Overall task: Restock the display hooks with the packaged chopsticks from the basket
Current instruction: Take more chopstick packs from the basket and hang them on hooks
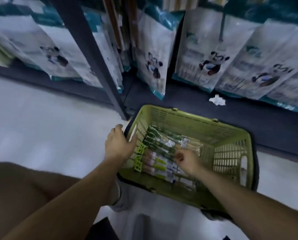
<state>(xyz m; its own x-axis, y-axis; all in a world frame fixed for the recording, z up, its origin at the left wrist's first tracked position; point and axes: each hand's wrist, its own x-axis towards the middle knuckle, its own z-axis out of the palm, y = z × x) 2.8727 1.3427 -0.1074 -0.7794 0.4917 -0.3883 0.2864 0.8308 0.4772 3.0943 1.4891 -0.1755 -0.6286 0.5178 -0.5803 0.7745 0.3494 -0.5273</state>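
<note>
A green plastic basket (pixel 231 135) stands on the floor in front of the shelving. Several packaged chopsticks (pixel 163 144) lie flat inside it, with green and white wrappers. My left hand (pixel 118 142) rests over the basket's left rim, fingers spread and fairly straight. My right hand (pixel 186 160) is down inside the basket with its fingers curled onto the packs; the blur hides whether it pinches one. No display hooks are in view.
Large white bags with a panda print (pixel 212 63) lean along the dark bottom shelf (pixel 188 99). A dark upright post (pixel 92 54) rises left of the basket. A crumpled white scrap (pixel 217 100) lies on the shelf. My knee (pixel 14 191) is at lower left.
</note>
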